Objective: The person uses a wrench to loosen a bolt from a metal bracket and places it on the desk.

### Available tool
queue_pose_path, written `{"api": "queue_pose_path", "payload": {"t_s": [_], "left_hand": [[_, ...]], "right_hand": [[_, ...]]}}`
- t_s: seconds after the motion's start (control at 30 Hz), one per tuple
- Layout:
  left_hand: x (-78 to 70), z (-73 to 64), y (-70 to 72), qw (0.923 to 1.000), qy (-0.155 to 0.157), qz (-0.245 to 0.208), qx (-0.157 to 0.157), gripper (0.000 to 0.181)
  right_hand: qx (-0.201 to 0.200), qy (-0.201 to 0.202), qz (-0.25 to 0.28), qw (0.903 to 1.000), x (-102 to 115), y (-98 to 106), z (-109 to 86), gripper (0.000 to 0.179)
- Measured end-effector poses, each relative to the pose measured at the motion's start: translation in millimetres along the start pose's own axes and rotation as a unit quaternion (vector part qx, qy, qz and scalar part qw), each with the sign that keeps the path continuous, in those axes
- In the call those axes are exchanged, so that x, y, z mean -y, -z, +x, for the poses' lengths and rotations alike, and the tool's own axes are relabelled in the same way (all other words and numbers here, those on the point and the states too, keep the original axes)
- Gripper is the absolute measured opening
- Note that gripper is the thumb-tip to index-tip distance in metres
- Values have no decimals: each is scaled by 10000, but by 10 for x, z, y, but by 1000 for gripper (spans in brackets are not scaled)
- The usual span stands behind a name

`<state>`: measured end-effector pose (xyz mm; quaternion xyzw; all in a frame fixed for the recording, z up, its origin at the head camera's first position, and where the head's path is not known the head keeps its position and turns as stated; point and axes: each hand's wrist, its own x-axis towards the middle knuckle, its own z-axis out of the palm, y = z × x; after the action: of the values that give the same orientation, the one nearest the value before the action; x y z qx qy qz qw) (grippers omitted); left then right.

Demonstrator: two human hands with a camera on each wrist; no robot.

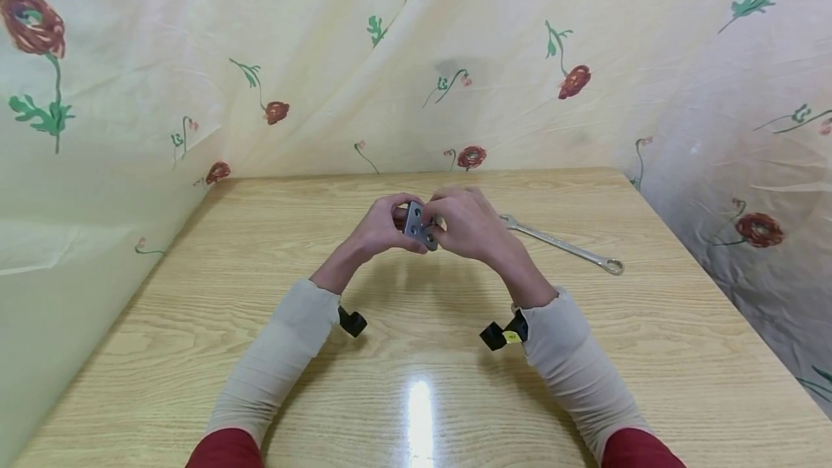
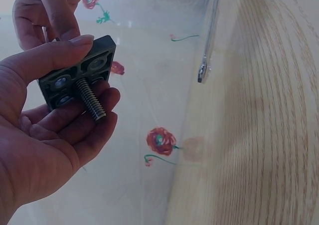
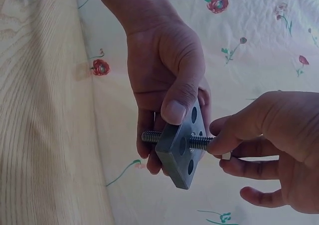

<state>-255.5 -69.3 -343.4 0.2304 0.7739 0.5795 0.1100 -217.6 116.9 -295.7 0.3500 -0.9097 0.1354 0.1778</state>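
My left hand (image 1: pixel 380 228) grips a square grey metal plate (image 3: pixel 172 157) above the table, thumb along one edge and fingers behind it. The plate has several round holes, with recesses on the side seen in the left wrist view. A threaded bolt (image 2: pixel 90 100) passes through its middle, and the bare end sticks out close over the left fingers. On the opposite face, my right hand (image 1: pixel 469 226) pinches the bolt near its head between thumb and fingers; the head is partly hidden by them in the right wrist view.
A combination wrench (image 1: pixel 562 243) lies on the wooden table (image 1: pixel 195 323), right of the hands. Flower-patterned sheeting (image 1: pixel 312 56) stands behind the table and along both sides. Black wrist cameras hang under each sleeve.
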Motion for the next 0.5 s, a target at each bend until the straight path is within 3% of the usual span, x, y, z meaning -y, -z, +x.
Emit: {"api": "queue_pose_path", "payload": {"t_s": [0.2, 0.37, 0.5], "left_hand": [[5, 11, 0, 10000, 52, 5, 11, 66], [23, 10, -1, 9999, 66, 81, -7, 66], [30, 11, -11, 9999, 41, 130, -10, 61]], "right_hand": [[152, -117, 36, 9998, -15, 14, -8, 18], [403, -720, 70, 9966, -19, 43, 1, 41], [613, -1180, 200, 9909, -21, 46, 9, 43]]}}
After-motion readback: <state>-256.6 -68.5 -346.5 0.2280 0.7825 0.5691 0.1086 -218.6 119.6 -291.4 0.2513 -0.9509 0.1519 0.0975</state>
